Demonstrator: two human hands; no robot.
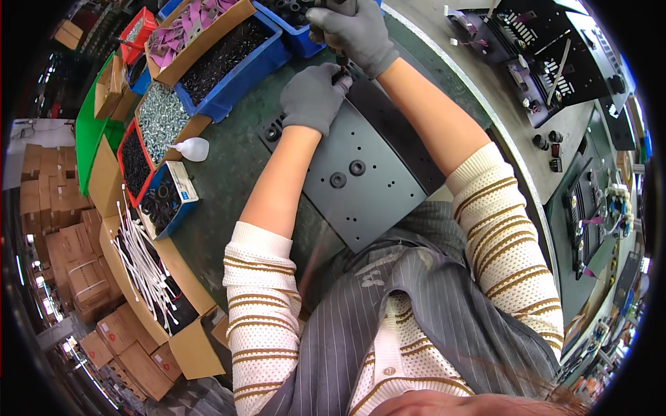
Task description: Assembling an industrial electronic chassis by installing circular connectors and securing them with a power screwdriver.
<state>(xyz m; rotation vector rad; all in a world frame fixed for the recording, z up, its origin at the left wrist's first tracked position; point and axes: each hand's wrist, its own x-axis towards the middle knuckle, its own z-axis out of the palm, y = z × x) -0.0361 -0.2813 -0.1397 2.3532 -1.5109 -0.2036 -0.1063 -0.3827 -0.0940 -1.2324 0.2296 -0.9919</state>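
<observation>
A black metal panel (371, 201) with small holes and two round black grommets (357, 168) lies in front of me on the dark green bench. My left hand (310, 99), in a grey glove, rests over the panel's far part with its fingers closed at the edge. Whatever those fingers pinch is too small and dark to name. Beyond it, my gloved right hand (357, 38) grips a dark screwdriver (340, 6), cut off by the top of the view. Its lower end comes down beside my left fingertips.
Left of the panel stand a blue bin of black screws (211, 102), a box of silver screws (161, 119), a white scoop (192, 149), a red bin (133, 161) and a carton of white cable ties (146, 263). Black assemblies (548, 62) lie at the right.
</observation>
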